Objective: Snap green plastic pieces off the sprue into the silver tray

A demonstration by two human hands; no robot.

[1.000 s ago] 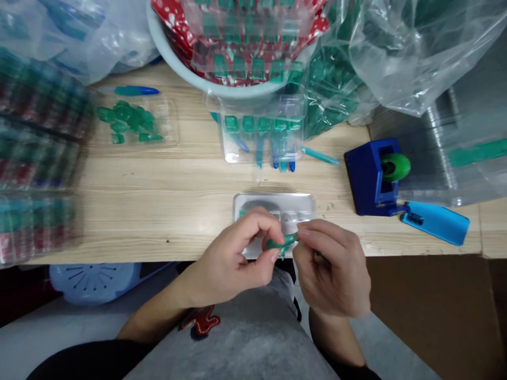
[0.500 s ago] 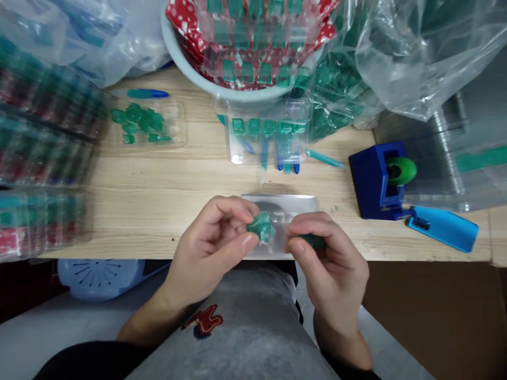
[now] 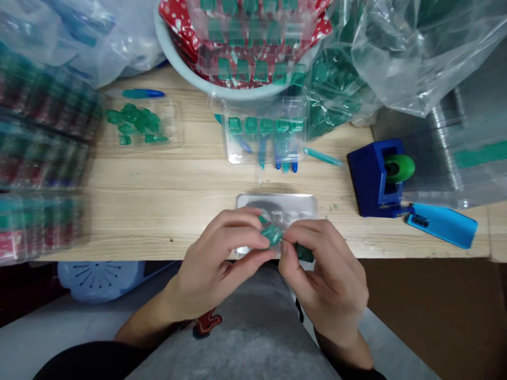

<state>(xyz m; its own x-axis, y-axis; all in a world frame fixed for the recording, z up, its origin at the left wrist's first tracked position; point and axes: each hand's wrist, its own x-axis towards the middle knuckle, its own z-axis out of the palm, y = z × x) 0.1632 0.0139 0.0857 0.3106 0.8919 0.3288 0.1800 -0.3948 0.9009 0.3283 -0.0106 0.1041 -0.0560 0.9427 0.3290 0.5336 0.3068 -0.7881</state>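
Observation:
Just above the table's front edge, my left hand (image 3: 227,258) is closed on a shiny, crinkled green translucent piece (image 3: 272,235). Thumb and finger of my right hand (image 3: 322,264) pinch together at the right end of that piece. A darker green piece (image 3: 304,253) sits under the curled fingers of my right hand, partly hidden. Behind both hands lies a clear plastic tray (image 3: 277,200) with moulded hollows, its near part covered by the fingers.
A clear box (image 3: 176,124) holds loose green pieces. Another clear case (image 3: 235,153) with green cubes stands before a pale basin (image 3: 190,79). At right are a blue tape dispenser (image 3: 362,182) and a blue phone (image 3: 447,227); packed cases (image 3: 47,221) are stacked at left.
My hands have come closer together. The right fingertips, apart from the green piece before, now meet its right end. My left hand has moved right and turned over the piece.

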